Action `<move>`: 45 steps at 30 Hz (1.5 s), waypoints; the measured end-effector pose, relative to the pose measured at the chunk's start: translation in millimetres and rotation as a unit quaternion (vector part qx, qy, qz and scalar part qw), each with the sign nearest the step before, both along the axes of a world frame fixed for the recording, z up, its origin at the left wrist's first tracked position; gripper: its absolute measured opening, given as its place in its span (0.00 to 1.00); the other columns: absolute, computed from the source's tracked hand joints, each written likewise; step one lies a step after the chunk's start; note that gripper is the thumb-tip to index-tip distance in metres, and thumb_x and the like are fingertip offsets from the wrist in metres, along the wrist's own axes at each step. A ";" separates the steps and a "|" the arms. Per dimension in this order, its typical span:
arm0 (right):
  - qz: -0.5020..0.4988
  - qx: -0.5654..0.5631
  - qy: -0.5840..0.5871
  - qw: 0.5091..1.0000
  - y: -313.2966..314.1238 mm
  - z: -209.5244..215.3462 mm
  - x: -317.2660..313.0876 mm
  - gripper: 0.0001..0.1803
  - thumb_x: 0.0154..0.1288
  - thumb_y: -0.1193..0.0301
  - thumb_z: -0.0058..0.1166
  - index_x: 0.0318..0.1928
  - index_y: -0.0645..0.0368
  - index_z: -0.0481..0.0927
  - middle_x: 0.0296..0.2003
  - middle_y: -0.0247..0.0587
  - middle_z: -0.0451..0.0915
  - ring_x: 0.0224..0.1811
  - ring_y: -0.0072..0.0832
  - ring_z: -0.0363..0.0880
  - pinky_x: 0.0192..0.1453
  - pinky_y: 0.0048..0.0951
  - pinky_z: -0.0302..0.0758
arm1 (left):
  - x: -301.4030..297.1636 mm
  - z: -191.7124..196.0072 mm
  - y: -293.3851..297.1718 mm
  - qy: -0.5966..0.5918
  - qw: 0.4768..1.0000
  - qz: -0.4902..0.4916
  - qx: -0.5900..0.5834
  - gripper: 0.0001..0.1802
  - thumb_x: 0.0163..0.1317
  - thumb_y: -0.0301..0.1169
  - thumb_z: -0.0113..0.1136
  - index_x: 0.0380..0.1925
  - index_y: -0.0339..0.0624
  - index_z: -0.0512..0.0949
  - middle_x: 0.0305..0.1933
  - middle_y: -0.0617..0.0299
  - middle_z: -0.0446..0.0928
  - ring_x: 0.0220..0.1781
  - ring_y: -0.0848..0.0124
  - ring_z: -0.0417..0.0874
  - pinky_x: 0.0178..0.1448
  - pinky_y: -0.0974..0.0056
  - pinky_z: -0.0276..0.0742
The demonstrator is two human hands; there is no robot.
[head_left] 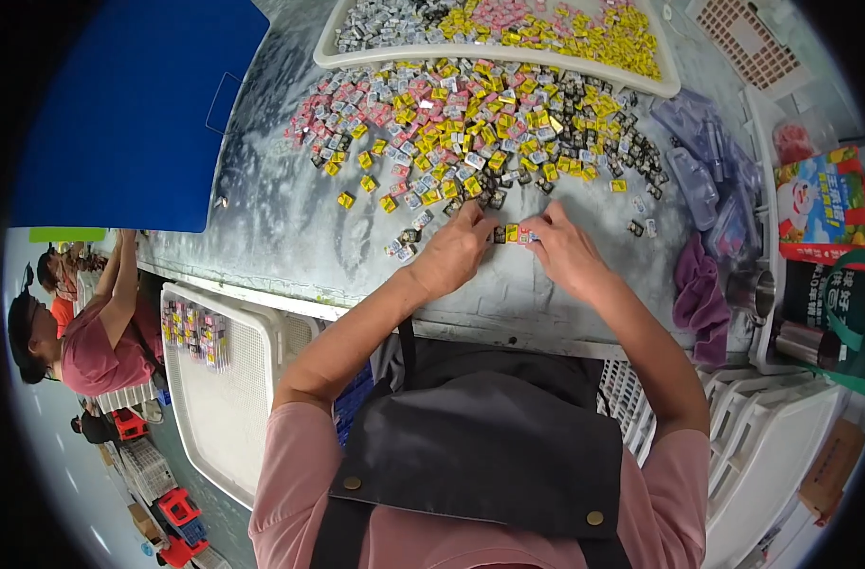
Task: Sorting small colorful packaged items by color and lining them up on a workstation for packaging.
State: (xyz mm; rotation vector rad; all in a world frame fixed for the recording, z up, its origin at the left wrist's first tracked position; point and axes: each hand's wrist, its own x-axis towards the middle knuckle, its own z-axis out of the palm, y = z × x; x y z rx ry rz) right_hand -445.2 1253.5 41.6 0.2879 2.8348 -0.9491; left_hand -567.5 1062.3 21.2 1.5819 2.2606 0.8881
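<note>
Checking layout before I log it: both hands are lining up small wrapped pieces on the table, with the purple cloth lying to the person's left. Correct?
Not quite. In the head view the purple cloth lies to the person's right. Both the left hand and right hand are on the small wrapped pieces.

Left hand (454, 251) and right hand (567, 251) close together, fingers curled, forearms converging

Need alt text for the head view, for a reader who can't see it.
Both hands, left hand and right hand, pinch a short row of small wrapped pieces on a grey table, below a heap of pink, yellow, silver and black pieces; a white tray holds more.
</note>
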 end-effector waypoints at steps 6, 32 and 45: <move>-0.006 0.000 0.009 1.000 0.5 -1.9 1.2 0.14 0.67 0.74 0.59 0.53 0.55 0.80 0.47 0.48 0.71 0.45 0.51 0.80 0.48 0.47 0.78 | 3.9 -3.2 0.3 0.015 1.000 0.011 -0.003 0.19 0.59 0.18 0.61 0.52 0.31 0.75 0.47 0.44 0.72 0.47 0.46 0.78 0.52 0.52 0.78; -0.012 -0.028 0.093 0.995 -52.8 4.9 112.0 0.22 0.58 0.82 0.59 0.55 0.62 0.79 0.46 0.48 0.74 0.44 0.47 0.80 0.45 0.41 0.79 | 77.0 17.5 -50.6 -0.060 0.997 -0.047 -0.015 0.20 0.61 0.18 0.58 0.55 0.28 0.76 0.47 0.47 0.72 0.45 0.52 0.81 0.51 0.56 0.80; -0.001 0.005 0.188 0.982 -50.1 -5.6 118.9 0.17 0.59 0.82 0.60 0.51 0.67 0.81 0.40 0.47 0.76 0.41 0.42 0.79 0.44 0.37 0.78 | 72.5 13.2 -58.8 -0.004 0.998 -0.065 0.003 0.18 0.57 0.18 0.60 0.50 0.27 0.78 0.50 0.47 0.76 0.49 0.51 0.82 0.51 0.56 0.82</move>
